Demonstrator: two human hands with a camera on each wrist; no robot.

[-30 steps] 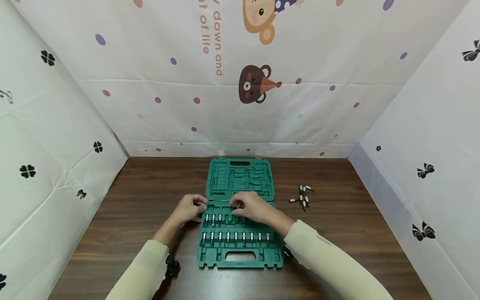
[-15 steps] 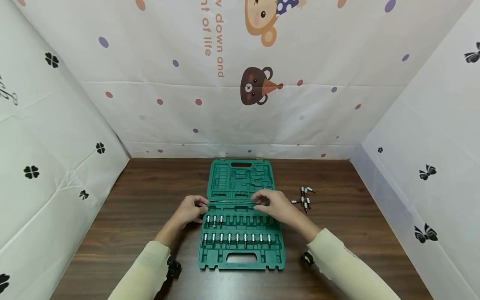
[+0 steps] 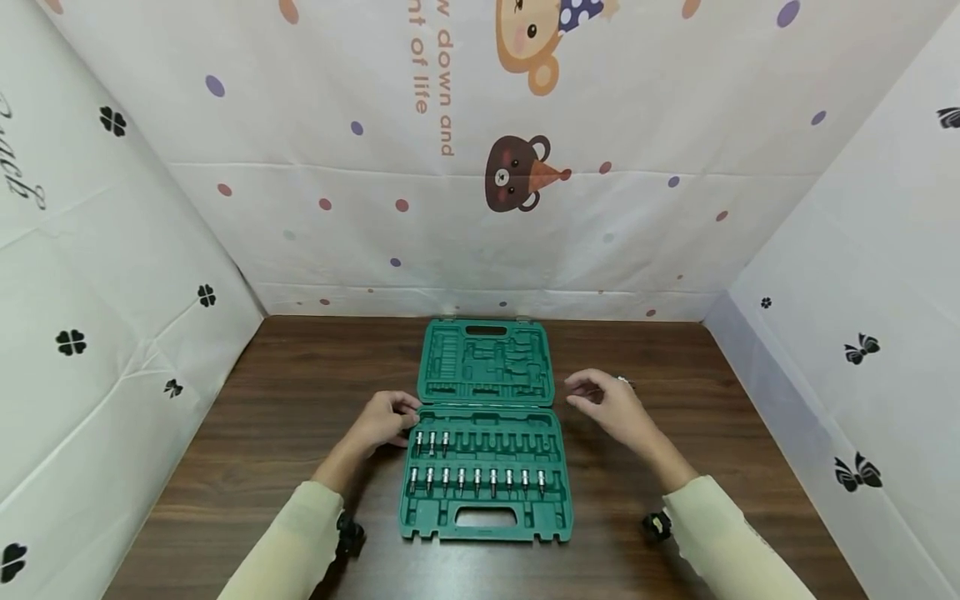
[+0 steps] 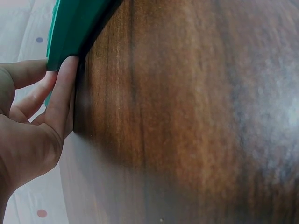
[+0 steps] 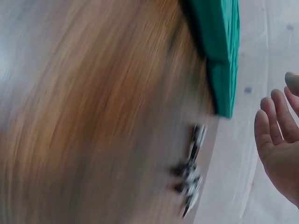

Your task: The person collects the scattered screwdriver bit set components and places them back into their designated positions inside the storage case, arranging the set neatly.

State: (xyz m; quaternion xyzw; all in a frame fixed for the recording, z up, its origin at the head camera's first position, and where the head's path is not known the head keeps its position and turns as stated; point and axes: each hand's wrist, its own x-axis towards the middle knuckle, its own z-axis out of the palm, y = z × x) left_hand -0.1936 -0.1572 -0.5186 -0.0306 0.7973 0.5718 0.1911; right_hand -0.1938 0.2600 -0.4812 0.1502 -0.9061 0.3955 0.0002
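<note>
A green socket-bit case (image 3: 483,457) lies unfolded on the table. My left hand (image 3: 382,419) pinches its left edge near the hinge; in the left wrist view the thumb and fingers (image 4: 66,88) meet the green corner from opposite sides. Three bit sockets (image 3: 432,443) sit at the left of the upper row, and several more (image 3: 477,481) line the lower row. Right of the case, my right hand (image 3: 611,408) hovers with relaxed fingers and nothing in them. Loose bit sockets (image 5: 190,172) lie on the table near it, blurred in the right wrist view and mostly hidden by the hand in the head view.
The case's other half (image 3: 483,385), with moulded recesses, lies flat at the back. Dark wood table (image 3: 315,358) surrounds the case. A printed white sheet (image 3: 420,242) hangs behind the table and along both sides.
My right hand has moved right, from above the case's upper row to beside the loose bit sockets. My left hand stays at the case's left edge.
</note>
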